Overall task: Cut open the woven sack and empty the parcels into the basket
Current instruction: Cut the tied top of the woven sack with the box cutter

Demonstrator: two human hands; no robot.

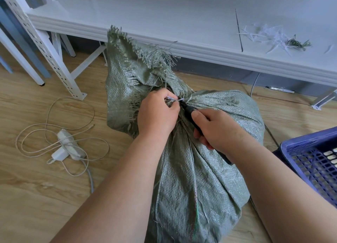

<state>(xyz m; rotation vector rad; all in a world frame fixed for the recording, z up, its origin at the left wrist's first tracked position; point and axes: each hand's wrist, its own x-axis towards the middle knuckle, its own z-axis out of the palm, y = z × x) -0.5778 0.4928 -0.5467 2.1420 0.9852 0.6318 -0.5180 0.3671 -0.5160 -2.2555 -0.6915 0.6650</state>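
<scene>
Wood-plank floor (pixel 36 197) carries grey-green woven plastic sack (pixel 209 160), tied neck between hands. Left hand (pixel 157 113) pinches white tie (pixel 173 99); right hand (pixel 217 127) grips black-handled cutter (pixel 191 113), tip pointing forward-left at tie.

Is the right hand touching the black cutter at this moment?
Touching. The head view shows the right hand with fingers curled round the black cutter, its tip at the woven sack's tied neck.
</scene>
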